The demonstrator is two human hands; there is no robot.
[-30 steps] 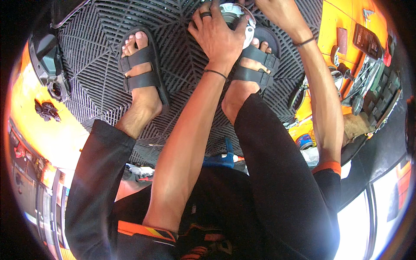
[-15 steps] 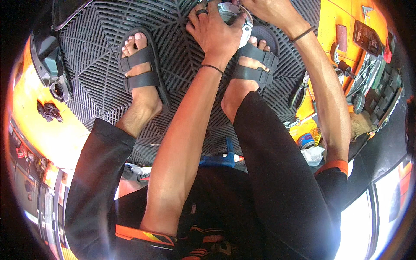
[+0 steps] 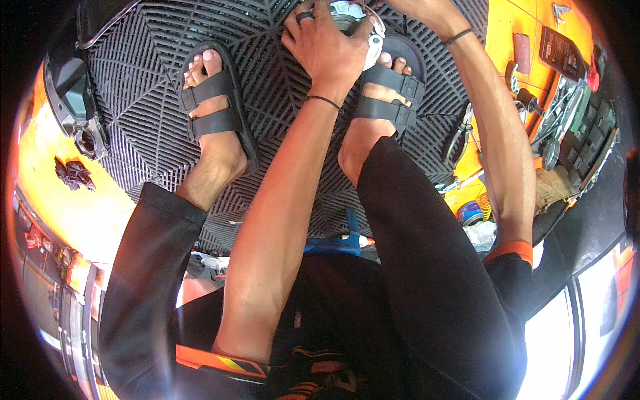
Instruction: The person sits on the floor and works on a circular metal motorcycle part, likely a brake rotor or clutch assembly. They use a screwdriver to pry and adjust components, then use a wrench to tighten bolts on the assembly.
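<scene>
At the top of the view, my left hand [image 3: 325, 48] grips a round silver metal part [image 3: 375, 51] with a dark opening. Its fingers lie along the left side and the thumb along the near right. The part's far end is cut off by the picture edge, and I cannot tell its exact kind. My right hand [image 3: 421, 8] is just beyond and to the right of the part. Only the back of that hand and the wrist show; its fingers are mostly out of the picture, so their grip is hidden.
Both feet in black sandals [image 3: 217, 107] rest on a black ribbed floor mat [image 3: 143, 100]. Tools and a dark flat case [image 3: 562, 59] lie on orange flooring at right. A black plastic housing [image 3: 77, 110] and a crumpled dark cloth [image 3: 75, 173] are at left.
The view has shifted slightly, so hands and metal part appear a little higher, with more of my right hand cut off. My left hand keeps its grip on the part.
</scene>
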